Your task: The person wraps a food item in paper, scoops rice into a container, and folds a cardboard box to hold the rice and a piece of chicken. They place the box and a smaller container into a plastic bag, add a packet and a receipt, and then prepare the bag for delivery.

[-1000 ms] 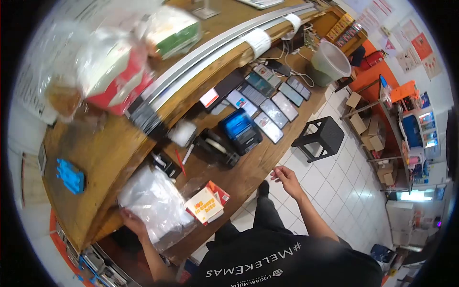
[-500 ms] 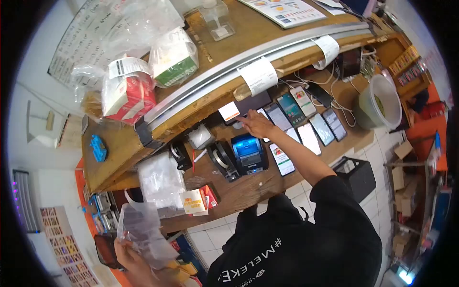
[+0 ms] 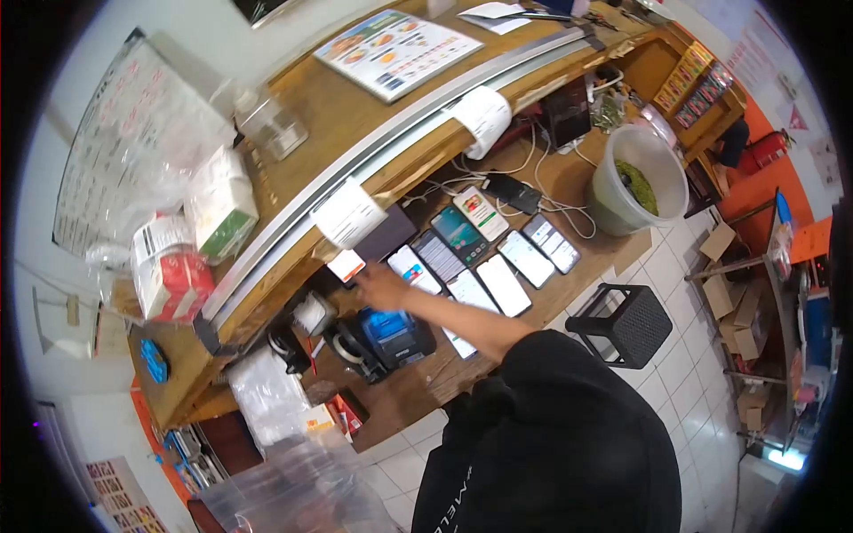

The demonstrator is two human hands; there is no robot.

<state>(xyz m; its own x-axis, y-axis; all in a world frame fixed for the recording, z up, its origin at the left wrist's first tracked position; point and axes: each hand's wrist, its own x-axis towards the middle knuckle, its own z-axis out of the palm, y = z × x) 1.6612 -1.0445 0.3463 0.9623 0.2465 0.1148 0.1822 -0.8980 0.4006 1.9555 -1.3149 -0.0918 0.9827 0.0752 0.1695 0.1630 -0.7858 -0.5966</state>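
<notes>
My right hand (image 3: 382, 288) reaches under the counter's raised shelf, at the edge of a small device with a white and orange screen (image 3: 346, 265). Its fingers look stretched out, somewhat blurred, and hold nothing I can see. Right beside the hand lies a phone with a lit screen (image 3: 414, 269); several more phones (image 3: 503, 284) are laid out in rows to the right. Below the wrist stands a blue and black printer (image 3: 397, 336). A clear plastic bag (image 3: 293, 489) fills the lower left. My left hand does not show clearly there.
A tape dispenser (image 3: 354, 349) stands left of the printer. A tub with green contents (image 3: 636, 186) sits at the counter's right end, near white cables (image 3: 569, 213). Wrapped boxes (image 3: 173, 280) stand on the upper shelf. A black stool (image 3: 626, 324) is on the floor.
The view has swung, so the counter sits lower and further left. My right hand stays by the white and orange screen. My left hand, which held the plastic bag, has dropped out of sight.
</notes>
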